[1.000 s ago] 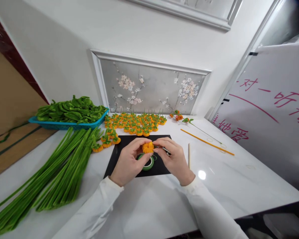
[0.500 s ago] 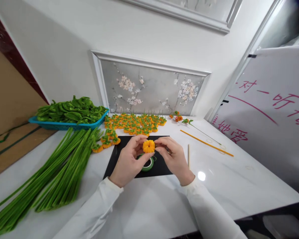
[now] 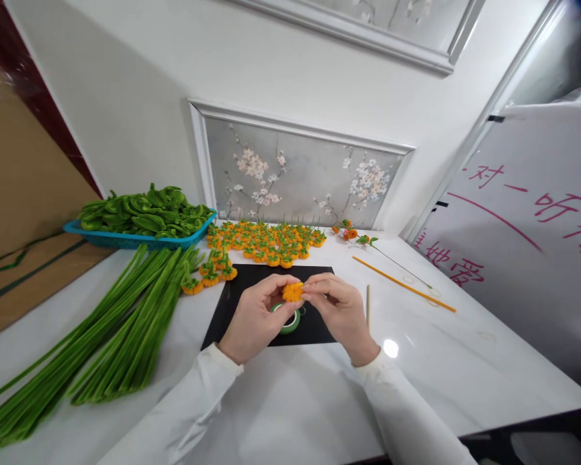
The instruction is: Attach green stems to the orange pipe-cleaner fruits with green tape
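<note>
Between my two hands is an orange pipe-cleaner flower (image 3: 293, 292), held up over the black mat (image 3: 232, 303). My left hand (image 3: 259, 316) is closed on its left side, thumb below and fingers above. From the right, my right hand (image 3: 339, 310) pinches the flower's edge with thumb and fingertips. Under the hands, a roll of green tape (image 3: 289, 325) lies on the mat, partly covered by my left thumb. Behind the mat, many orange flowers with green tops (image 3: 271, 242) are massed, and a smaller group (image 3: 210, 274) sits to the left.
Green pipe cleaners (image 3: 121, 323) lie bundled at left, before a blue tray (image 3: 140, 240) heaped with green leaves (image 3: 150, 213). To the right are a thin stick (image 3: 368, 307), an orange pipe cleaner (image 3: 404, 284) and a long-stemmed flower spray (image 3: 351, 234). A whiteboard (image 3: 523, 271) stands far right.
The orange flower has been tilted, so its round face with the central hole now shows as a flatter, ruffled side. Both hands stay on it. The view has shifted slightly.
</note>
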The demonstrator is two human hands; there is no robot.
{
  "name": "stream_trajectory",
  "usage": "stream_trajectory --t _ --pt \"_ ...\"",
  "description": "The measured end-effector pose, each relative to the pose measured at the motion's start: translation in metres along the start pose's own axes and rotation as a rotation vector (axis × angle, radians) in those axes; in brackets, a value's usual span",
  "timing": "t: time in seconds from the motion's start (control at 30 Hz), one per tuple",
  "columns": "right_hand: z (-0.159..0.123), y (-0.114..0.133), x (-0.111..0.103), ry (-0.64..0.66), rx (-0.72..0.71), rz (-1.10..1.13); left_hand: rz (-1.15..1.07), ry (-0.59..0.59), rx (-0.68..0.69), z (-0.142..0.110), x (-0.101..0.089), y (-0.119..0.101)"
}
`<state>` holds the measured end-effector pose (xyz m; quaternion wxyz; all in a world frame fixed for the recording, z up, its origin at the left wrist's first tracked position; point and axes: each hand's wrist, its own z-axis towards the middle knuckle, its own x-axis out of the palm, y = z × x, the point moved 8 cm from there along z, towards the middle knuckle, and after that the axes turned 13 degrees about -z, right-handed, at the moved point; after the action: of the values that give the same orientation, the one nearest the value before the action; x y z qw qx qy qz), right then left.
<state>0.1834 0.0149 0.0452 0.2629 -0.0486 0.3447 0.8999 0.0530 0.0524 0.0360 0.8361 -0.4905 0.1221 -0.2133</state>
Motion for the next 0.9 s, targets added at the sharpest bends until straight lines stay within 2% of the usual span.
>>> stream_trajectory --t 0.17,0.37,0.57,0.7,0.9 --pt "0.001 -0.002 0.003 0.017 0.015 0.017 0.039 -0.002 0.012 0.000 0.000 0.000" --pt "0.003 -0.006 -0.001 0.053 0.065 0.068 -0.023 -0.030 0.021 0.002 -0.003 0.000" --pt "0.003 -0.006 0.001 0.064 0.045 0.024 0.113 -0.025 0.080 0.002 -0.005 -0.008" --pt "0.001 -0.006 0.003 0.012 0.030 0.014 0.097 -0.019 0.048 0.001 -0.004 -0.003" --pt "-0.004 -0.006 0.007 -0.019 0.050 -0.020 -0.006 -0.074 -0.017 0.001 -0.006 0.008"
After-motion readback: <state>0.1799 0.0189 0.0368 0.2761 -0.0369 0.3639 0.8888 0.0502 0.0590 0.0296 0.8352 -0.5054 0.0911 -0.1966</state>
